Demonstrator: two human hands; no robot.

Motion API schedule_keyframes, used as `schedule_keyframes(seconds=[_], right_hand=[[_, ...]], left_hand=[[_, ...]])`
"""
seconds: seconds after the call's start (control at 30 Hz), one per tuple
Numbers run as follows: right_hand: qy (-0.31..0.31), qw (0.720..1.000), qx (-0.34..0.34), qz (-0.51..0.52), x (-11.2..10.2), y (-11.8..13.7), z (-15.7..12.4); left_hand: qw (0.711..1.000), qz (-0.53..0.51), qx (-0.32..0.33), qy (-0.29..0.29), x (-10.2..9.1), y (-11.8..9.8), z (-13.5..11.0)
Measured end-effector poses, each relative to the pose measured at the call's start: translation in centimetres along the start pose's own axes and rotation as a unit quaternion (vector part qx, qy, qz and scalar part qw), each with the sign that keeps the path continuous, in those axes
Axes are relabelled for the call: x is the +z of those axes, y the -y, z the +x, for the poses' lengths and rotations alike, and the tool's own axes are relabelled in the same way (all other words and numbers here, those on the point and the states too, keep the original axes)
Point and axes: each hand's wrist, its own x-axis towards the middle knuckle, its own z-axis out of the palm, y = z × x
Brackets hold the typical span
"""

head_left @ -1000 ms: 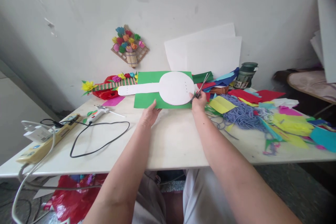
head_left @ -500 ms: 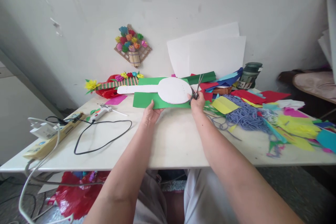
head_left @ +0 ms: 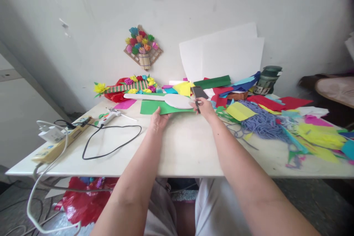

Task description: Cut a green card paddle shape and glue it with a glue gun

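Head view | white cutout [head_left: 177,100] on green sheet [head_left: 151,107], over table [head_left: 182,151] | your left hand [head_left: 159,118] pinches near edge; right hand [head_left: 205,107], curled round scissors [head_left: 197,107], at right end | probably light, creasable: grip edges.

From where I stand, no words, numbers or brand names can be read. Toward the right at the back of the surface [head_left: 188,147], a dark green jar [head_left: 269,78] wears a pale and dark label [head_left: 260,90], its print too small to make out. At the left, a cream power strip [head_left: 75,133] bears a small round blue mark [head_left: 49,147], too blurred to decipher.
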Motion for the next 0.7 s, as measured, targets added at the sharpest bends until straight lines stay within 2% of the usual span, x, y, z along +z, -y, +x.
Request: schedule_keyframes(seconds=[0.07, 0.2, 0.33, 0.47, 0.57, 0.7], right_hand=[[0.073, 0.997, 0.009, 0.032, 0.0, 0.3, -0.4], [0.223, 0.974, 0.026, 0.018, -0.4, 0.6, -1.1], [0.329, 0.943, 0.05, -0.002, -1.1, 0.9, -1.4], [0.405, 0.909, 0.099, 0.003, -1.8, 1.3, -1.6], [0.447, 0.888, 0.111, 0.014, -2.4, 1.4, -1.8], [0.462, 0.877, 0.134, -0.007, -2.7, 1.5, -1.9]], left_hand=[[1.0, -0.004, -0.012, -0.02, -0.1, -0.1, 0.1], [0.998, -0.006, -0.005, -0.069, -0.4, -0.3, 0.4], [0.996, -0.004, 0.01, -0.084, -0.7, -0.5, 0.5], [0.997, 0.01, 0.011, -0.078, -0.7, -0.5, 0.5], [0.996, 0.022, 0.017, -0.084, -0.6, -0.4, 0.5], [0.995, 0.037, 0.018, -0.091, -0.6, -0.4, 0.7]])
